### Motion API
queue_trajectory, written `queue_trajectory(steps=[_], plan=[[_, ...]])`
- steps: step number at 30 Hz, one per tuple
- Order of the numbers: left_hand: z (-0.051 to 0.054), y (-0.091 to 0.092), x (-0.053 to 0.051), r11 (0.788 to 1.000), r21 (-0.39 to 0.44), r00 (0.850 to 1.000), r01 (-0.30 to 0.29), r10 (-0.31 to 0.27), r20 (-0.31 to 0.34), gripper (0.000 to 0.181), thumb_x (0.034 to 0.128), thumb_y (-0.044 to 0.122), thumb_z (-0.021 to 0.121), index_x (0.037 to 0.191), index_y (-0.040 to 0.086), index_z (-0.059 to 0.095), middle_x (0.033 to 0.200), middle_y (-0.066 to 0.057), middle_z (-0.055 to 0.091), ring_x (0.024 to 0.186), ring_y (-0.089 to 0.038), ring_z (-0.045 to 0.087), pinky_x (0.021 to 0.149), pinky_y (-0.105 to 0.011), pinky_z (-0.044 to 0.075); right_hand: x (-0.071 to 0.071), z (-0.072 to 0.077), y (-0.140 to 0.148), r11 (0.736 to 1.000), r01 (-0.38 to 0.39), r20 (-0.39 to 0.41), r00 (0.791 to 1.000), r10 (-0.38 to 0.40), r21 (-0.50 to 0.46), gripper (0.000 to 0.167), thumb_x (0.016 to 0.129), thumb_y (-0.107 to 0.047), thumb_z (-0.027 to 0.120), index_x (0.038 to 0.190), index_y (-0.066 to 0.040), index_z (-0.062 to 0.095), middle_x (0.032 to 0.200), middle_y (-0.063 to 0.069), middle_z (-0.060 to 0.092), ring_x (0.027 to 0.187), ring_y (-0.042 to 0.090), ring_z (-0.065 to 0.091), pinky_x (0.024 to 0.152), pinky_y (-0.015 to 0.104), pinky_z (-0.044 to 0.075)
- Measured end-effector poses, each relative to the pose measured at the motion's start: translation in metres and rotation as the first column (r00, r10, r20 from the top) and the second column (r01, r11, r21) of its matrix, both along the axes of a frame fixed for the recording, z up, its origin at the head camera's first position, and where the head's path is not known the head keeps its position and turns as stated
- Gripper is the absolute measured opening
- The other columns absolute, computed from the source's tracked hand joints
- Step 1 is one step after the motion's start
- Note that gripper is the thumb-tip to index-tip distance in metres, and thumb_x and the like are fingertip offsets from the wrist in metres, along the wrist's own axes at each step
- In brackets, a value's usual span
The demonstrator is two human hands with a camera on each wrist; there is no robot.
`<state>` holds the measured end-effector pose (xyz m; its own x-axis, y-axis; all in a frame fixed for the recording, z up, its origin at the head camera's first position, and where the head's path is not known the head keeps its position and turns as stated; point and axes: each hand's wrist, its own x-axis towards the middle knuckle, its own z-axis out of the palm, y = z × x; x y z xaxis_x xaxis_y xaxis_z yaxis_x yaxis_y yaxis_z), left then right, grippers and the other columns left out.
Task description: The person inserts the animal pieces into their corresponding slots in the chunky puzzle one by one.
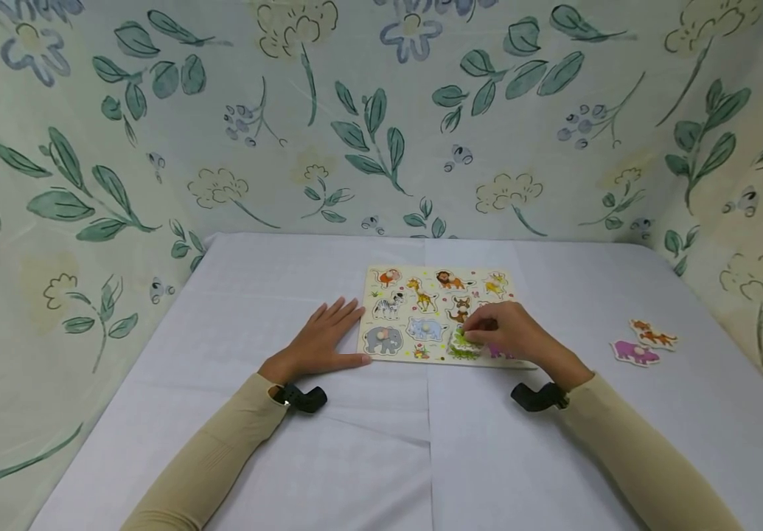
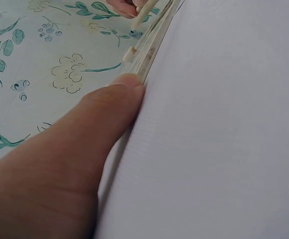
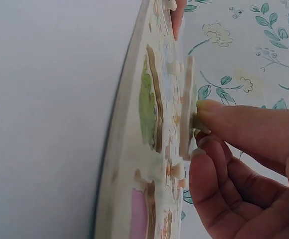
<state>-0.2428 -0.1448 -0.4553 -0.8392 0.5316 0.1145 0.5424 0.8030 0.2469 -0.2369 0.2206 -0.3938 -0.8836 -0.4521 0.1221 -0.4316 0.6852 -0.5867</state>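
Observation:
My right hand point(image 1: 510, 332) pinches a green puzzle piece point(image 3: 186, 112) by its small knob between thumb and fingers. In the right wrist view this piece stands just off the wooden animal puzzle board point(image 3: 115, 164), near a green-printed recess point(image 3: 146, 109). My left hand point(image 1: 321, 339) lies with spread fingers on the cloth at the board's left side. Its thumb point(image 2: 127, 84) touches the front left corner of the board. Pieces such as the elephant point(image 1: 381, 341), zebra point(image 1: 389, 306) and giraffe point(image 1: 422, 296) lie on the board. Fingers of the right hand partly hide its right side.
Off to the right, a tiger piece point(image 1: 652, 335) and a purple hippo piece point(image 1: 635, 353) lie on the white cloth point(image 1: 354, 472). A purple area point(image 1: 500, 352) shows at the board's front right. A floral curtain point(image 1: 381, 206) stands behind the table.

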Motion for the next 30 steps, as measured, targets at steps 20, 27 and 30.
queue_trajectory(steps=[20, 27, 30], plan=[[0.000, 0.001, 0.000, 1.000, -0.004, 1.000, -0.010, 0.010, 0.004, 0.101, 0.0786, 0.083, 0.042, 0.155, 0.019, 0.024, 0.161, -0.001, 0.018, 0.148, -0.024, 0.007, 0.118, -0.047, 0.004, -0.001, -0.010, -0.004, 0.999, -0.044, 0.023, 0.999, 0.044, 0.027, 0.008, 0.083, -0.021, 0.077, 0.088, -0.015, 0.075, 0.081, -0.007, 0.065, 0.070, 0.013, 0.053, 0.058, 0.025, 0.047], [0.000, 0.001, 0.001, 1.000, 0.005, 1.000, -0.005, 0.005, -0.002, 0.102, 0.0783, 0.084, 0.041, 0.154, 0.018, 0.026, 0.160, -0.002, 0.019, 0.148, -0.025, 0.008, 0.118, -0.048, 0.004, 0.000, -0.011, -0.005, 0.999, -0.032, 0.054, 0.998, 0.030, 0.034, 0.005, 0.083, -0.018, 0.077, 0.088, -0.017, 0.075, 0.081, -0.005, 0.064, 0.069, 0.015, 0.051, 0.057, 0.025, 0.045], [0.001, 0.000, 0.001, 1.000, 0.013, 1.000, -0.001, 0.001, -0.003, 0.101, 0.0786, 0.083, 0.042, 0.154, 0.018, 0.026, 0.160, -0.002, 0.020, 0.148, -0.025, 0.009, 0.118, -0.049, 0.005, 0.001, -0.011, -0.005, 0.999, -0.035, 0.059, 0.998, 0.034, 0.031, 0.005, 0.083, -0.017, 0.077, 0.087, -0.016, 0.075, 0.080, -0.005, 0.064, 0.068, 0.014, 0.050, 0.056, 0.025, 0.044]])
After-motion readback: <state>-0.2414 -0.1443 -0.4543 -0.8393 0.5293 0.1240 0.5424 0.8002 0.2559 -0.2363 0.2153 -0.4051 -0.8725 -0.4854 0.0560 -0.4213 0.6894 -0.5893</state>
